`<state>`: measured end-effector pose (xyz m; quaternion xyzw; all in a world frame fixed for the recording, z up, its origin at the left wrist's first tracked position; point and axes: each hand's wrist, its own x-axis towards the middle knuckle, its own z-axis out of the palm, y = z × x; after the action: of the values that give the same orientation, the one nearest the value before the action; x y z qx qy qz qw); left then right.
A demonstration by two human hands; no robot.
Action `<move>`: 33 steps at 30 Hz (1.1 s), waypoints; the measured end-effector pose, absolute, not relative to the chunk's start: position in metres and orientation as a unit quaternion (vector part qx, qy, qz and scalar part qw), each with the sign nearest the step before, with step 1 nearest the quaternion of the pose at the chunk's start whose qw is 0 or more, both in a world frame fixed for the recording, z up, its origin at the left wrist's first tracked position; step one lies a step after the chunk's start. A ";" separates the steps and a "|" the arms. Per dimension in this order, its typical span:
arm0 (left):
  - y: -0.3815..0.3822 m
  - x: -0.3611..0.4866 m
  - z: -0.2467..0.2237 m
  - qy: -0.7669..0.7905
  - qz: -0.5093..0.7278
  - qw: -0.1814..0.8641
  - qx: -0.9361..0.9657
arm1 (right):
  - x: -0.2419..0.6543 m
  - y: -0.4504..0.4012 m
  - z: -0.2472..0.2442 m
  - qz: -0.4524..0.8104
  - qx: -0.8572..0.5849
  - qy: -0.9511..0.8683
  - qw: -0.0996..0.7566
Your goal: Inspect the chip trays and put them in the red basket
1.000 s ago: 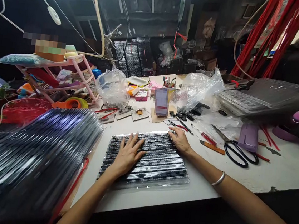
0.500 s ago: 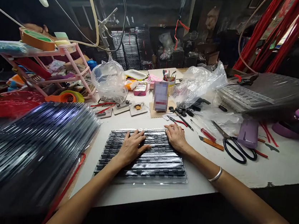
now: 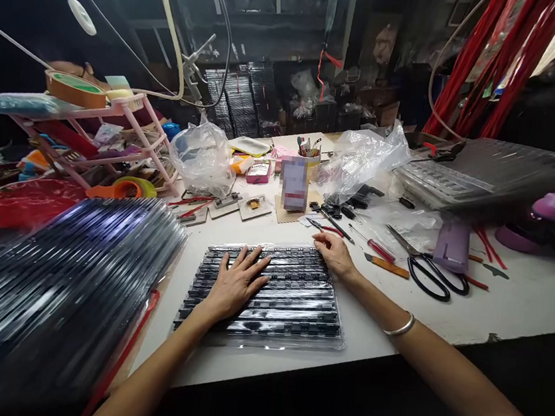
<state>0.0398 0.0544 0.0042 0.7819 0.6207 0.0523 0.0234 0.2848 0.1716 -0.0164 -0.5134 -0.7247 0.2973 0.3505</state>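
A clear plastic tray (image 3: 296, 310) with rows of small black parts lies on the white table (image 3: 497, 306) right in front of me. My left hand (image 3: 236, 283) rests flat on its left-centre, fingers spread. My right hand (image 3: 335, 254) presses on the tray's far right corner, fingers apart and lying on the plastic. A silver bangle (image 3: 399, 327) is on my right wrist. Neither hand holds anything.
A tall stack of similar trays (image 3: 57, 290) fills the left side. Black scissors (image 3: 425, 271), screwdrivers (image 3: 377, 249), a purple block (image 3: 446, 244), plastic bags (image 3: 363, 158) and a pink rack (image 3: 114, 143) crowd the far table. More trays (image 3: 482, 174) sit at right.
My left hand has spread flatter and slid slightly toward me on the tray. The right hand stays at the far right corner. The camera has shifted a little.
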 end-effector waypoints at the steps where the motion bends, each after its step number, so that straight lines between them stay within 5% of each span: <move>1: 0.054 0.040 0.004 0.621 0.051 0.023 0.782 | 0.286 0.170 -0.016 0.293 -0.514 -0.727 0.348; 25: 0.064 0.080 0.001 0.611 0.054 0.040 0.789 | 0.260 0.108 0.002 0.080 -0.416 -0.884 0.199; 33: 0.039 -0.010 0.002 0.708 0.110 0.078 0.693 | 0.290 0.094 -0.026 0.061 -0.398 -0.907 0.125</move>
<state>-0.0100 0.0394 0.0021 0.6934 0.7078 0.1095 0.0782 0.2897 0.0943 -0.0263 -0.3983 -0.9067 0.0606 0.1251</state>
